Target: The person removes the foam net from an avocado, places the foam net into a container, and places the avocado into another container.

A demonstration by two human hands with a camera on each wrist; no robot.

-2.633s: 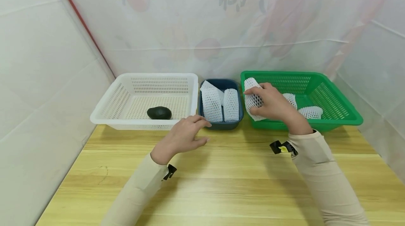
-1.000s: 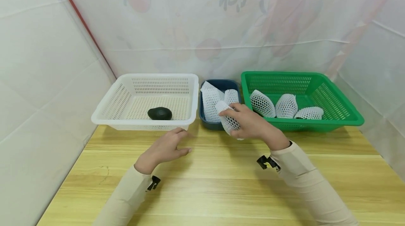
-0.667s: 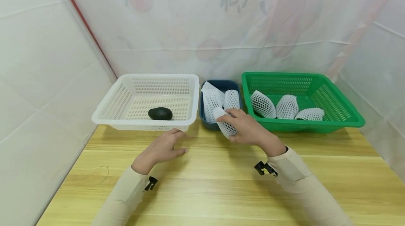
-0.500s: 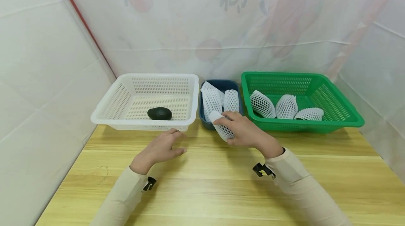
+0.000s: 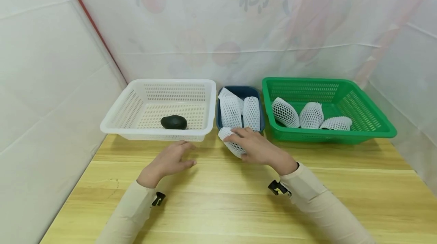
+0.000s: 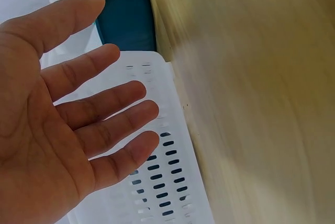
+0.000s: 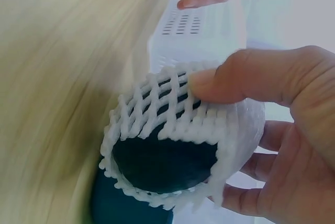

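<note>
In the head view my right hand grips a dark avocado in a white foam net, held low in front of the small blue bin. Up close in the right wrist view, the thumb presses the net's side with fingers behind, and bare dark avocado skin shows through the net's open end. My left hand hovers in front of the white basket, touching nothing; the left wrist view shows its fingers spread and slightly bent. One bare avocado lies in that basket.
Several loose foam nets lie in the blue bin between the baskets. At the right, a green basket contains three netted pieces. A pale printed sheet hangs behind the wooden table.
My right hand has come from the green basket, leftward and nearer, with a netted avocado, drifting lower left past the blue bin. My left hand has drawn back left and nearer.
</note>
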